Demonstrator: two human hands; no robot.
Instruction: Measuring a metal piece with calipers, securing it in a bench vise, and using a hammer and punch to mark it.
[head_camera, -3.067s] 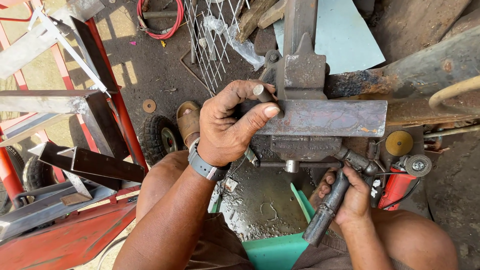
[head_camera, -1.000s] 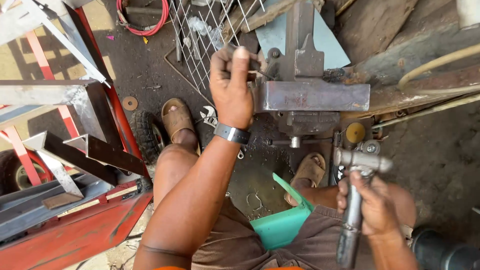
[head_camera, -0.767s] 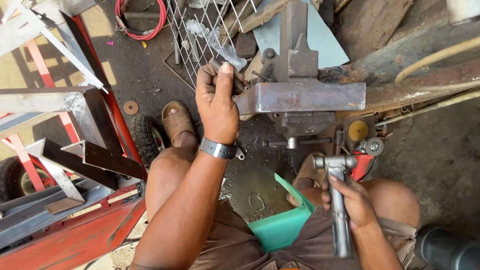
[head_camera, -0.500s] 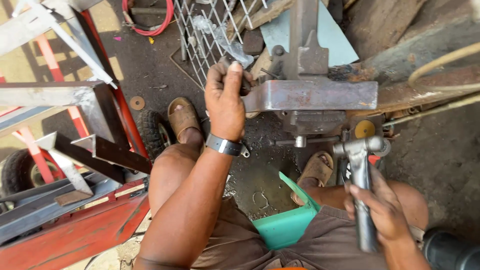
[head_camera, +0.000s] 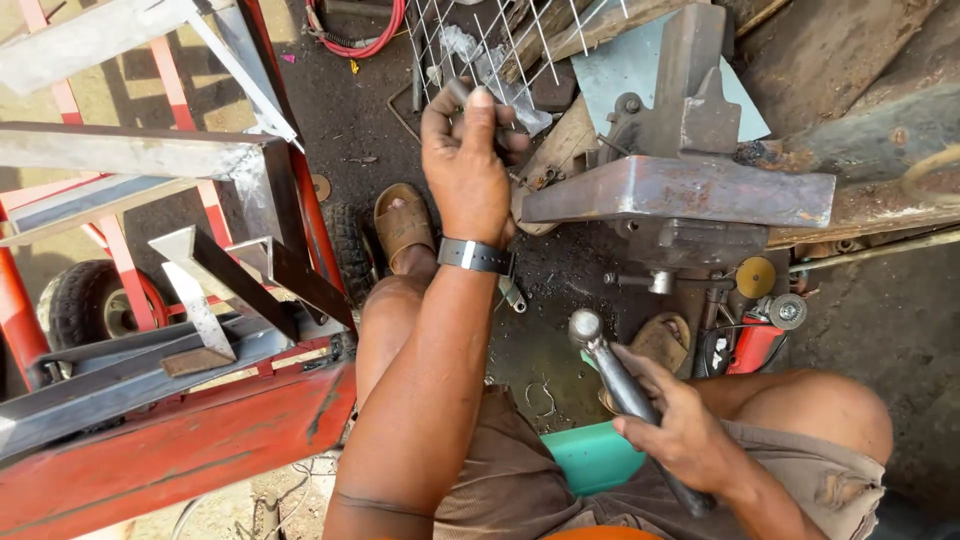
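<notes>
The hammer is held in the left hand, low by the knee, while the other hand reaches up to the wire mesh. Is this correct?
Not quite: the head view shows the hammer in the right hand, low by the knee. The left hand, with a wristband, is the one reaching up to the wire mesh.

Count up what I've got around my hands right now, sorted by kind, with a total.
Hands: 2, the left hand gripping a small metal rod, the right hand holding a hammer
Hammers: 1
Metal rods in hand: 1
Anvils: 1
Angle grinders: 1
Sandals: 2
Wire mesh panels: 1
Total: 9
</notes>
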